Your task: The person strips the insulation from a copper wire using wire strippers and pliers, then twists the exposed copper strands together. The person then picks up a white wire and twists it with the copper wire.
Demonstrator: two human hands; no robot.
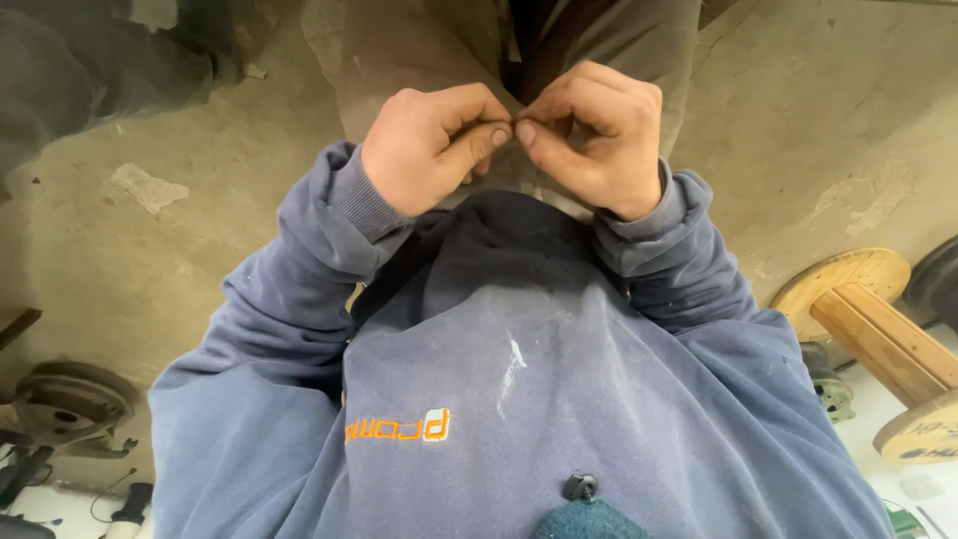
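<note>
I look down along my own body in a blue sweatshirt point(519, 399) with an orange and white logo on the chest. Both hands are raised in front of my waist, above grey-brown trousers point(419, 50). My left hand point(429, 145) and my right hand point(594, 135) are curled into loose fists, thumbs and forefingers pinched tip to tip where the two hands meet. Whatever lies between the fingertips is too small or too hidden to make out.
Stained concrete floor point(200, 200) lies below. A wooden cable spool point(868, 329) lies at the right, with a dark round object point(938, 279) beyond it. A round metal part point(70, 399) and small tools sit at the lower left. A dark grey bulk point(90, 60) fills the top left.
</note>
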